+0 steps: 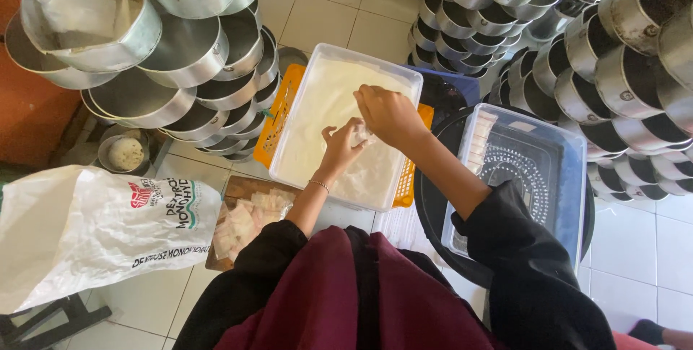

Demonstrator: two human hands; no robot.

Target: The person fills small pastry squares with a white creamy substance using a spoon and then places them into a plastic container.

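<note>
A clear plastic tub (315, 54) full of white powder sits on an orange crate (277, 112) in front of me. Both hands are over the powder. My left hand (341, 145) and my right hand (388, 113) together pinch a small white packet (360, 133) between their fingertips. To the right stands a second clear tub (570, 162) with a row of small white packets along its left wall. It rests on a round black tray (433, 213).
Stacks of round metal tins lean at the left (180, 46) and at the right (577, 39). A big white sack (86, 227) lies at the lower left. Beside it is a clear bag of small packets (245, 223) on a wooden board. The floor is white tile.
</note>
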